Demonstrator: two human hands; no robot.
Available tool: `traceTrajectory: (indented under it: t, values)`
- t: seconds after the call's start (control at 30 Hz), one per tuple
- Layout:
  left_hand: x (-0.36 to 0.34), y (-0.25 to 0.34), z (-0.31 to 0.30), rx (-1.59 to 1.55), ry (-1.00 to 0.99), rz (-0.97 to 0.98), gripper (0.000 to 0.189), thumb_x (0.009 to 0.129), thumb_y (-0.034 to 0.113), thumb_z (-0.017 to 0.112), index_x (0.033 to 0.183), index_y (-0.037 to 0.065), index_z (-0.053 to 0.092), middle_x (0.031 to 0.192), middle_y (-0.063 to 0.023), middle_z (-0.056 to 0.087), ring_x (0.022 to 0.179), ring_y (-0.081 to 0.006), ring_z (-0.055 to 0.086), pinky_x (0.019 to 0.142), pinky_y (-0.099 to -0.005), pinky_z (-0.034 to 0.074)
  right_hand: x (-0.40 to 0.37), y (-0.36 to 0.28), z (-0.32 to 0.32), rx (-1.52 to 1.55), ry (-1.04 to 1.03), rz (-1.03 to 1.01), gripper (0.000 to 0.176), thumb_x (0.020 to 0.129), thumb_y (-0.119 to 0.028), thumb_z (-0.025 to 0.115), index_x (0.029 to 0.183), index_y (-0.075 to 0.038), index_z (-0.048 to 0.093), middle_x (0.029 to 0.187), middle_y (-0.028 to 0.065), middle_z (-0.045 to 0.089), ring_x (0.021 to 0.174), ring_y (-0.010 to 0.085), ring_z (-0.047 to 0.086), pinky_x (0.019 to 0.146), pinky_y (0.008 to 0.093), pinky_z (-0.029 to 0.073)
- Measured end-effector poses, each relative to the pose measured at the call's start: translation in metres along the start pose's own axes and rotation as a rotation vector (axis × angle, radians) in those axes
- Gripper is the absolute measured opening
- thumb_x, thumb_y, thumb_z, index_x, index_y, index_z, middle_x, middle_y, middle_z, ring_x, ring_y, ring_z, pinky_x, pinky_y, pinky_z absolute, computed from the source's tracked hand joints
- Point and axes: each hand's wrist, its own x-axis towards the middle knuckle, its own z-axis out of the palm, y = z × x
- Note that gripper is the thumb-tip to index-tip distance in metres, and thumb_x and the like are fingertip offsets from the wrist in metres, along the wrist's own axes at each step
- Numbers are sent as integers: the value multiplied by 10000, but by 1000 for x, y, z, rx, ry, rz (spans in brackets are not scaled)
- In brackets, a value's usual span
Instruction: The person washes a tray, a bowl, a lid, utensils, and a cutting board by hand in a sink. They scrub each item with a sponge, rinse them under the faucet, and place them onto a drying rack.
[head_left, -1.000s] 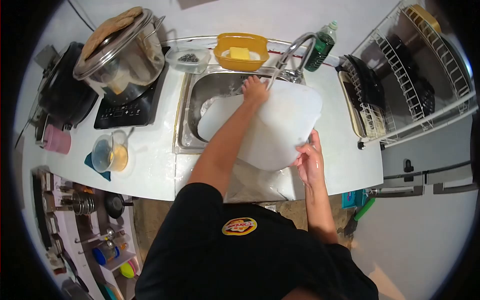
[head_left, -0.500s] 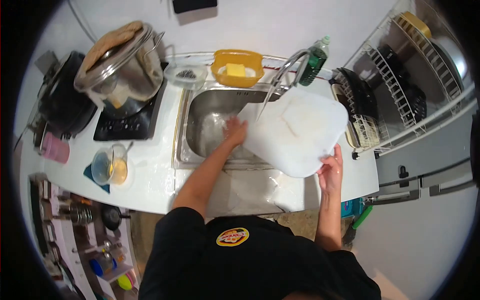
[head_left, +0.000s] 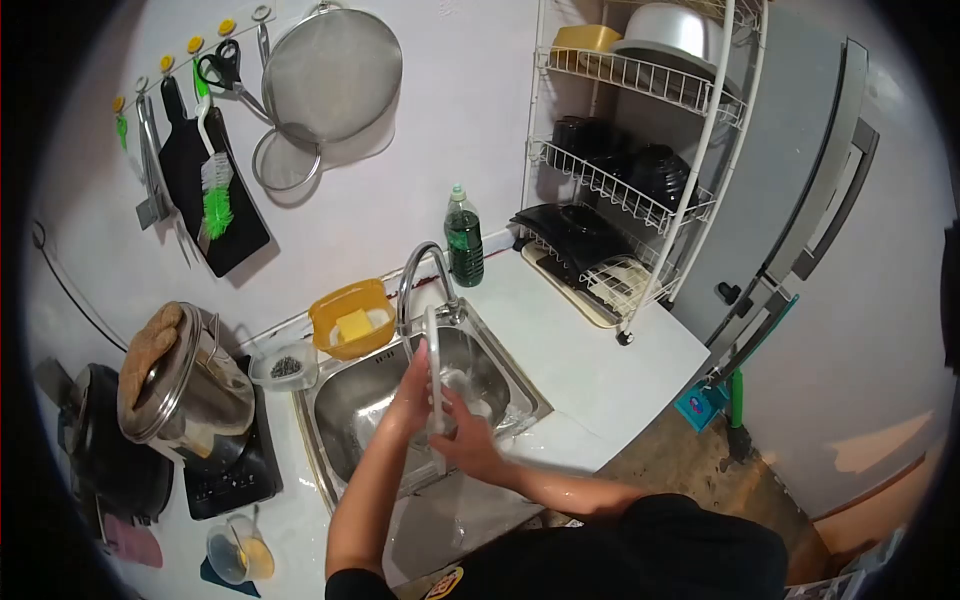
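Note:
A white plastic board (head_left: 434, 400) with rounded corners stands nearly edge-on over the steel sink (head_left: 335, 445), under the curved faucet (head_left: 408, 270). My left hand (head_left: 410, 392) is closed on the board from its left side, partly hidden behind the wrist. My right hand (head_left: 467, 440) grips the lower right of the board, with thumb and fingers apart around it. What lies on the sink bottom is blurred by water and glare.
A yellow basin (head_left: 335, 338) holding a yellow block and a clear tub (head_left: 300, 375) with a dark scourer stand behind the sink. A green soap bottle (head_left: 465, 240) stands by the wall. The dish rack (head_left: 620, 180) is at right. A large pot (head_left: 210, 400) sits left.
The board has turned from lying broad-side up to nearly edge-on and moved over the sink. My left hand has come up from the sink onto the board. The view has swung up and right.

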Motion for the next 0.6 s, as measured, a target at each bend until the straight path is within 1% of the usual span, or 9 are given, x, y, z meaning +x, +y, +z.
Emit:
traceTrajectory:
  t: [0.07,0.13,0.23,0.27,0.37,0.43,0.47,0.5,0.6]
  values:
    - [-22,21,7,127,79,-6,552,832,512,439,1174,81,474,952,-75,571,721,-213,566,639,-353,488,-1,4,14,-92,-62,44,711,737,-125,618,1344,-122,249,1119,141,565,670,180,628,587,296,501]
    - [-36,38,-13,319,80,-101,455,824,368,526,1163,67,501,939,-76,594,687,-224,575,669,-350,485,-6,4,30,97,-102,-48,699,752,-140,604,1352,-100,246,1011,178,582,654,235,620,613,336,496]
    - [-67,48,-10,1047,189,155,229,766,133,553,964,23,593,752,-79,626,641,-251,612,621,-344,470,-5,21,42,195,-252,-99,584,785,-120,566,1311,-60,320,978,187,588,715,258,614,679,340,490]
    - [-74,49,-7,1108,253,234,238,747,111,561,963,17,595,768,-120,628,681,-285,612,651,-349,468,-1,33,46,203,-317,-95,531,798,-106,551,1288,-46,357,989,182,586,751,256,614,706,333,489]
    - [-99,45,4,1243,402,367,260,714,69,573,965,3,595,814,-219,623,776,-371,601,714,-365,465,38,120,88,393,14,-250,342,854,-94,504,1183,-18,455,1094,143,555,947,197,566,819,313,430]
    - [-113,50,10,1280,446,345,255,727,72,565,971,0,587,839,-250,603,806,-409,576,720,-378,462,49,106,74,23,232,-99,190,878,-106,466,1041,-21,515,983,136,560,934,211,540,821,323,409]
    - [-117,46,-1,1221,480,410,252,729,70,573,971,1,589,835,-234,612,784,-382,594,713,-370,462,59,110,75,-47,362,-176,155,888,-142,457,963,-21,516,884,132,544,854,245,531,772,336,409]
    - [-118,40,-16,1167,513,471,250,730,69,582,971,2,591,831,-218,622,762,-355,611,706,-361,462,66,99,72,10,446,-72,217,883,-212,459,892,-12,541,876,178,528,855,332,502,760,406,395]
    - [-135,41,-44,970,582,444,237,780,94,595,987,-21,584,819,-120,645,710,-174,602,666,-288,462,86,123,68,-114,463,-139,290,909,-251,402,1004,8,494,942,197,515,882,344,486,783,409,388]
